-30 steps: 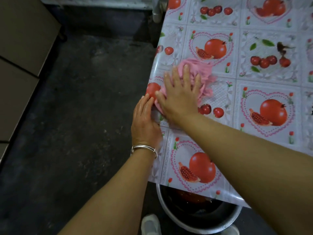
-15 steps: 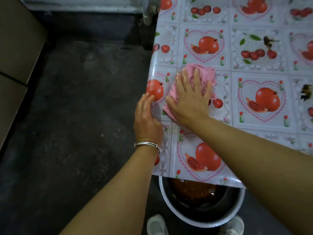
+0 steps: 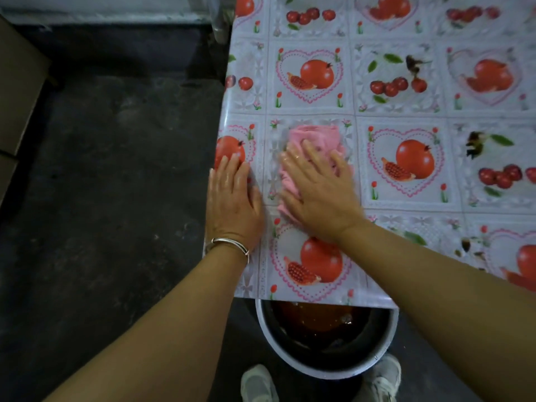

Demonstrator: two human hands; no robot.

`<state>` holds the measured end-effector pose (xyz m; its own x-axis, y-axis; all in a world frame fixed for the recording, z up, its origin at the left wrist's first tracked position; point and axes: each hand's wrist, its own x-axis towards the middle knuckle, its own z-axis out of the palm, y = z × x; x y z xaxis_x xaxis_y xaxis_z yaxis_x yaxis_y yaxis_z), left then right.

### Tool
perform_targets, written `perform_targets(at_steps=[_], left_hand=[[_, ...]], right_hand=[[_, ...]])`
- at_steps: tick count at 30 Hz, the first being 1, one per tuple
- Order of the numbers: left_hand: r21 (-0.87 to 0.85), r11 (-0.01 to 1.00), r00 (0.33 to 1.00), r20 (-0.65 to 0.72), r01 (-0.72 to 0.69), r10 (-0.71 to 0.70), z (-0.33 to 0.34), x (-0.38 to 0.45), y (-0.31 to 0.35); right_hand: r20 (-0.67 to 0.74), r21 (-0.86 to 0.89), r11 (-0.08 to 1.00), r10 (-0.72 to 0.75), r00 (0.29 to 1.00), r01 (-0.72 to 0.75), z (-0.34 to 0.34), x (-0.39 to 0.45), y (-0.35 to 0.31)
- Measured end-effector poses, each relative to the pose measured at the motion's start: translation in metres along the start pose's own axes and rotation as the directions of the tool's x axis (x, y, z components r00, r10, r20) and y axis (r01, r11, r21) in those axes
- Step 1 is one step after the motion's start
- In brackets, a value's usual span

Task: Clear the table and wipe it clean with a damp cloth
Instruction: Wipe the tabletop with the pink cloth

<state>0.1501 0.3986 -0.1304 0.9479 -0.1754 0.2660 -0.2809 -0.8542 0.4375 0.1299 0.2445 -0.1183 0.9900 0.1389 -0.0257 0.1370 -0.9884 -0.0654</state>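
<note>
A dark, scuffed concrete floor (image 3: 110, 175) fills the left side of the view, and a bench (image 3: 406, 117) covered in a glossy oilcloth printed with pomegranates, cherries and pink hearts takes up the right. The pink cloth (image 3: 314, 142) lies bunched on the bench near its left edge, in the printed square just right of a pomegranate at the border. The right hand (image 3: 322, 192) lies flat on top of the cloth, palm down, its fingers (image 3: 293, 166) straight and slightly spread, pressing the fabric against the oilcloth; the skin looks wet and shiny. The left hand (image 3: 232, 201) rests palm down on the bench edge just beside the cloth, its fingers straight and held close together, their tips over the printed pomegranate. It does not touch the cloth. A silver bangle (image 3: 230, 245) circles the left wrist. Dark smudges (image 3: 474, 145) show on the oilcloth well to the right of the cloth. Below the near edge of the bench, a grey basin (image 3: 327, 369) holding dark reddish liquid stands on the floor, partly under the overhang. Two pale shoes (image 3: 258, 384) show on either side of it at the bottom.
</note>
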Motion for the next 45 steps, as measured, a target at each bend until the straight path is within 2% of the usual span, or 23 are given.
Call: perform_targets(at_steps=[3,6,10,13,15,16,18,21,23,24,26,29,31,34,37,41,43,45], left_hand=[[0.088,0.995,0.999,0.029,-0.038,0.036,0.003,0.001,0.0],[0.103,0.993,0.998,0.027,-0.059,0.056,0.005,0.002,-0.001],[-0.025,1.0,0.998,0.064,-0.019,0.02,-0.001,0.003,-0.002],[-0.028,0.999,0.996,0.086,0.021,-0.018,-0.006,0.003,0.001],[0.01,1.0,0.995,0.097,0.014,-0.015,-0.007,0.002,0.003],[0.025,1.0,0.994,0.105,0.013,-0.016,-0.008,0.002,0.003],[0.041,0.999,0.992,0.124,0.024,-0.029,-0.007,0.001,0.005],[0.095,0.995,0.993,0.115,0.019,-0.03,-0.005,0.002,0.005],[0.135,0.991,0.995,0.1,0.003,-0.017,-0.003,0.002,0.006],[0.159,0.987,0.995,0.102,0.002,-0.019,-0.002,0.002,0.005],[0.213,0.977,0.992,0.12,0.012,-0.039,-0.002,0.002,0.005],[0.267,0.961,0.977,0.173,0.074,-0.123,-0.002,0.001,0.015],[0.245,0.96,0.97,0.165,0.134,-0.178,-0.001,0.001,0.024],[0.153,0.986,0.986,0.139,0.074,-0.095,0.005,-0.002,0.039],[-0.001,1.0,0.992,0.129,-0.007,0.007,0.018,-0.011,0.063],[-0.124,0.988,0.99,0.111,0.096,-0.082,0.026,-0.012,0.078],[-0.094,0.992,0.989,0.132,0.081,-0.069,0.026,-0.015,0.08],[-0.026,0.998,0.987,0.152,0.049,-0.044,0.024,-0.019,0.083]], right_hand=[[0.002,0.091,0.975,0.203,0.979,-0.203,-0.003,0.001,0.008],[-0.016,0.106,0.932,0.349,0.937,-0.346,-0.002,0.011,-0.023],[-0.041,0.077,0.963,0.262,0.964,-0.259,-0.001,0.008,-0.066],[-0.026,0.068,0.997,0.048,0.999,-0.046,-0.003,-0.006,-0.044],[-0.04,0.05,0.991,-0.123,0.992,0.125,0.0,-0.018,-0.014],[-0.053,0.04,0.988,-0.144,0.988,0.146,0.002,-0.024,0.001],[-0.078,0.006,0.998,-0.064,0.995,0.064,0.005,-0.032,0.025],[-0.115,0.082,0.981,0.184,0.976,-0.175,-0.002,-0.03,0.018],[-0.041,0.138,0.925,0.362,0.931,-0.354,-0.001,-0.022,-0.01],[-0.005,0.144,0.905,0.406,0.914,-0.401,0.0,-0.02,-0.027],[-0.086,0.128,0.917,0.39,0.917,-0.378,0.003,-0.023,-0.053],[-0.106,0.11,0.969,0.234,0.966,-0.223,0.005,-0.035,-0.047],[-0.13,0.089,0.99,0.118,0.985,-0.107,0.004,-0.043,-0.032],[-0.17,0.046,0.999,-0.007,0.985,0.015,0.005,-0.052,-0.01],[-0.192,0.046,0.997,0.07,0.979,-0.062,0.009,-0.062,0.003],[-0.158,0.121,0.958,0.279,0.947,-0.262,0.006,-0.072,-0.008],[-0.15,0.13,0.956,0.283,0.947,-0.264,0.004,-0.078,-0.006],[-0.156,0.097,0.978,0.2,0.967,-0.186,0.002,-0.088,0.007]])
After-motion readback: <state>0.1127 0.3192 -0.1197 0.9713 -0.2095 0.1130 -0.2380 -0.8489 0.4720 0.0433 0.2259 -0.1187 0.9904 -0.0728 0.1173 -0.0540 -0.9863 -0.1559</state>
